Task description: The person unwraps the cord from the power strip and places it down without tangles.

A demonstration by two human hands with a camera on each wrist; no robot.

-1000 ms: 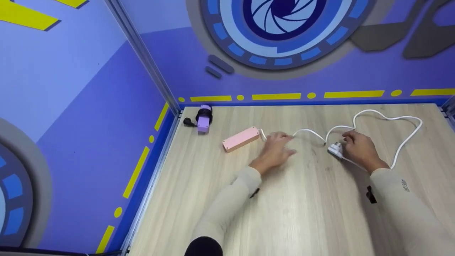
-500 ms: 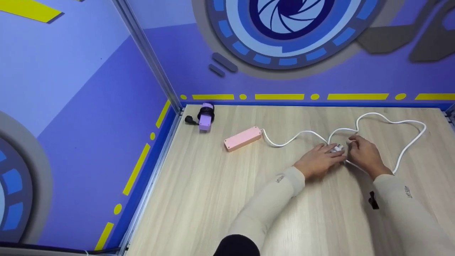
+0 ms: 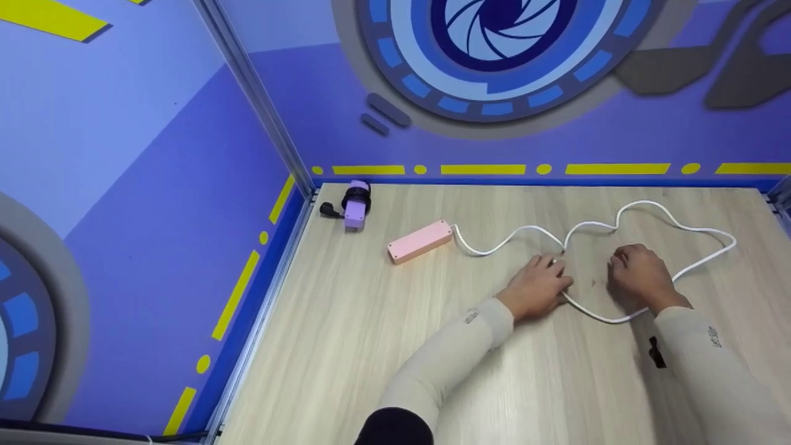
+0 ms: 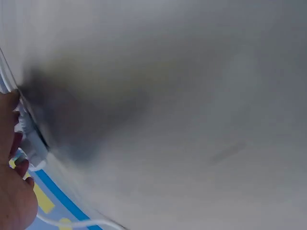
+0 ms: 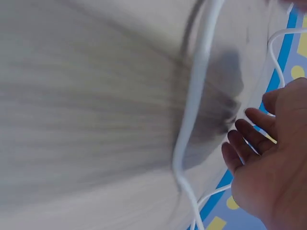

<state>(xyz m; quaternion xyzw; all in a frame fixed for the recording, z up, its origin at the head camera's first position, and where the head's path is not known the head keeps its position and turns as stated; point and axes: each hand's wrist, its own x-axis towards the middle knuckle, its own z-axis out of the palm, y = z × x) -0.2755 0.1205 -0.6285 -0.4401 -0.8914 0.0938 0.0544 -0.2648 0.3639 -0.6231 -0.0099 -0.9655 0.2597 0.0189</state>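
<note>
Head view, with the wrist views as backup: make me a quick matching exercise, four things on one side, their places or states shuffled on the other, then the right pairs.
Things
1. pink power strip
2. purple power strip
3. left hand
4. right hand

Places or states
A. in the far left corner of the table, wrapped in black cord
B. within the outline of the loop of white cord, holding nothing
C. lying at a slant, the white cord leaving its right end
D. holding the white plug

Pairs: 1-C, 2-A, 3-D, 4-B
</note>
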